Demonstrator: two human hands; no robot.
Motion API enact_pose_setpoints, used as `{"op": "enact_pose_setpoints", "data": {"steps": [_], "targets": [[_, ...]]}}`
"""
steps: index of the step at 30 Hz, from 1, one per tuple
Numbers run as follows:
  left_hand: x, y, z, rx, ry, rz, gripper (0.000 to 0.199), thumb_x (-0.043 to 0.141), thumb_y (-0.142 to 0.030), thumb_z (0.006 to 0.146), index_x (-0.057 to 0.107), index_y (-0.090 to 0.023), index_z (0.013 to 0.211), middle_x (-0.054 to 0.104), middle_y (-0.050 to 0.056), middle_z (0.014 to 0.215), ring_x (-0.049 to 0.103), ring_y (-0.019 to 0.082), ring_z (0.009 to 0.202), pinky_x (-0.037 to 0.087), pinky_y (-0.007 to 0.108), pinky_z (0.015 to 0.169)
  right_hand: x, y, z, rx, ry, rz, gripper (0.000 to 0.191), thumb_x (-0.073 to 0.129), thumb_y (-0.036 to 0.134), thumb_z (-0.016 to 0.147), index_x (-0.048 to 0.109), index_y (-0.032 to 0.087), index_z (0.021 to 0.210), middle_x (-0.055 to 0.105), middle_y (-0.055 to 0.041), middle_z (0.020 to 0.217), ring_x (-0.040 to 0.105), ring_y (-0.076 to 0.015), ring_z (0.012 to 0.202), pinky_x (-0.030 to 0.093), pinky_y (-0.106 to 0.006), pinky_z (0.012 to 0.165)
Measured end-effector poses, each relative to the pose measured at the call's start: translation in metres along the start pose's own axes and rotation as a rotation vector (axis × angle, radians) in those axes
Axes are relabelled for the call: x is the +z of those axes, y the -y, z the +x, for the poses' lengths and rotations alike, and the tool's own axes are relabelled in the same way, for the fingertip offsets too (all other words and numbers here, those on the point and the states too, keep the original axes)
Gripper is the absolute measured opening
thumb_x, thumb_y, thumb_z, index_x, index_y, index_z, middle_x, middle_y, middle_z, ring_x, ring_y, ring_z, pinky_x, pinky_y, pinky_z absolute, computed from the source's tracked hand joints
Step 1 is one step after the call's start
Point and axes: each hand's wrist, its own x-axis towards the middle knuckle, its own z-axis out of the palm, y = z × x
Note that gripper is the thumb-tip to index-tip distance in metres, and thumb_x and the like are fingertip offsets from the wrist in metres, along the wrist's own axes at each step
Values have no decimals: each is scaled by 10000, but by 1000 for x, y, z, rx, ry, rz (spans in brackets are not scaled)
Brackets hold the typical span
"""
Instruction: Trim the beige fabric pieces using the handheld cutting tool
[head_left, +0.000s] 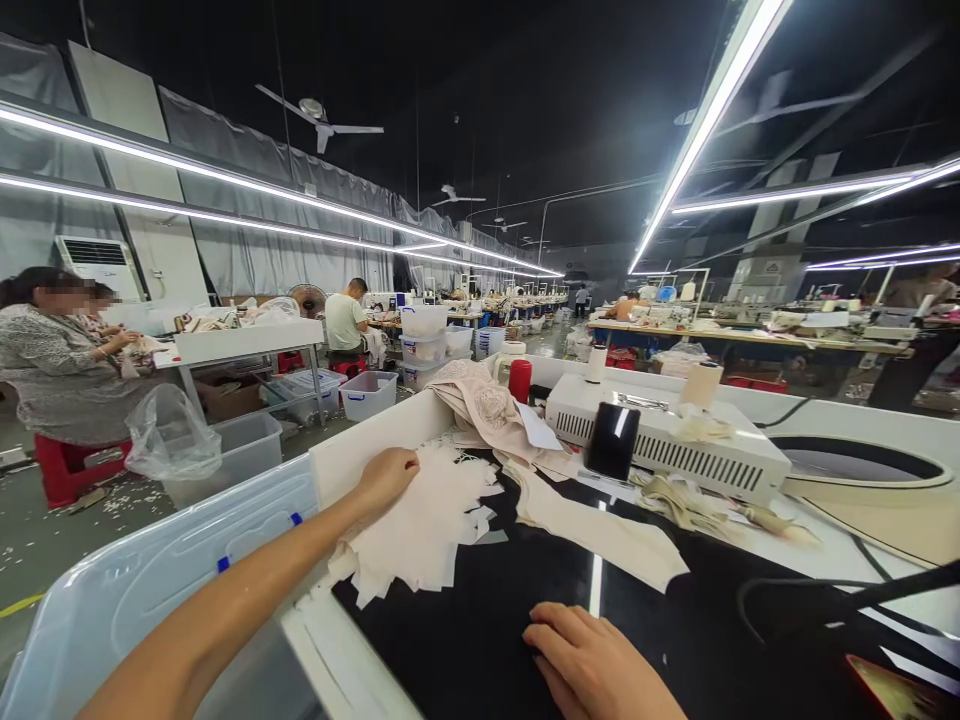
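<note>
- On the left part of the glossy black surface (480, 620): a pile of fabric pieces (420, 520), thin, matte, off-white, with jagged, overlapping edges.
- Left hand (386, 480): at the pile's upper left; fingers curled closed. Whether they pinch a piece cannot be told.
- Right hand (592, 655): low over the black area, apart from the pile; fingers loosely bent, slightly parted, no item visible in them.
- Fabric strip (600, 530): long, smooth, cream, right of the pile.
- Bunched cloth (484, 400): beige, patterned, soft folds, behind the pile.
- Slotted housing (667, 430): white, box-shaped, at the rear; a dark rectangular device (613, 442) leans before it.
- Lidded tub (180, 560): translucent bluish plastic, blue clips, left of the surface; contents indistinct.
- Open tub (251, 450): clear plastic, farther left; a crumpled transparent bag (172, 435) overlaps its rim.
- Stacked tubs (421, 345): translucent, pale contents, beyond.
</note>
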Motion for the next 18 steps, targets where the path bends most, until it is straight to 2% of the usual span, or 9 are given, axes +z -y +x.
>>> {"op": "enact_pose_setpoints", "data": {"steps": [3, 5, 7, 8, 11, 12, 14, 16, 18], "targets": [[-7, -5, -1, -3, 3, -132, 347, 682, -386, 1048, 652, -172, 1320, 655, 104, 1339, 680, 267, 1148, 606, 468, 973, -2, 6, 0, 39, -4, 104, 352, 485, 28, 934, 720, 270, 1037, 801, -47, 1080, 788, -217, 860, 593, -303, 733], [-10, -12, -3, -8, 11, -255, 355, 685, -386, 1046, 648, -167, 1324, 655, 105, 1336, 681, 269, 1146, 607, 470, 970, -9, 10, 3, 119, 39, 282, 304, 513, 105, 970, 739, 284, 1065, 800, -41, 1095, 785, -216, 911, 603, -305, 800], [-12, -23, -9, -9, 40, -400, 358, 683, -396, 1048, 647, -159, 1314, 665, 100, 1300, 691, 257, 1106, 615, 453, 938, -19, 16, 8, 306, 107, 528, 222, 566, 265, 1009, 757, 303, 1116, 797, -38, 1124, 772, -217, 991, 600, -305, 881], [-12, -30, -14, -8, 64, -476, 348, 676, -406, 1051, 650, -155, 1291, 676, 94, 1257, 698, 240, 1059, 620, 430, 905, -24, 19, 12, 436, 123, 657, 221, 585, 363, 1012, 764, 302, 1127, 798, -41, 1105, 766, -219, 981, 601, -299, 855], [-7, -54, -36, 6, 175, -695, 295, 653, -441, 1044, 656, -148, 1079, 659, 29, 967, 640, 154, 788, 568, 303, 711, -32, 29, 23, 790, 84, 1067, 489, 665, 651, 921, 764, 258, 1196, 799, -80, 1073, 746, -236, 938, 596, -295, 726], [-3, -63, -44, 15, 218, -760, 279, 654, -430, 1004, 626, -157, 955, 595, -5, 834, 572, 129, 699, 507, 259, 646, -33, 32, 26, 893, 44, 1195, 606, 707, 724, 857, 758, 243, 1223, 796, -96, 1092, 740, -239, 936, 593, -295, 700], [5, -82, -61, 23, 311, -875, 277, 671, -421, 866, 539, -184, 816, 467, -46, 709, 455, 102, 624, 398, 217, 585, -33, 38, 31, 1064, -31, 1417, 782, 786, 811, 720, 755, 229, 1241, 784, -123, 1156, 728, -230, 932, 587, -285, 670], [14, -98, -77, 10, 413, -957, 294, 673, -431, 744, 500, -197, 789, 443, -51, 701, 416, 100, 619, 362, 219, 578, -33, 43, 32, 1136, -38, 1583, 823, 825, 834, 648, 773, 230, 1204, 768, -129, 1198, 716, -206, 916, 572, -259, 641], [22, -112, -88, -21, 500, -1004, 311, 671, -439, 687, 495, -205, 791, 442, -53, 695, 405, 105, 620, 354, 225, 584, -33, 45, 29, 1104, -13, 1642, 739, 863, 798, 638, 804, 210, 1082, 769, -105, 1091, 690, -167, 845, 536, -222, 597]]}}
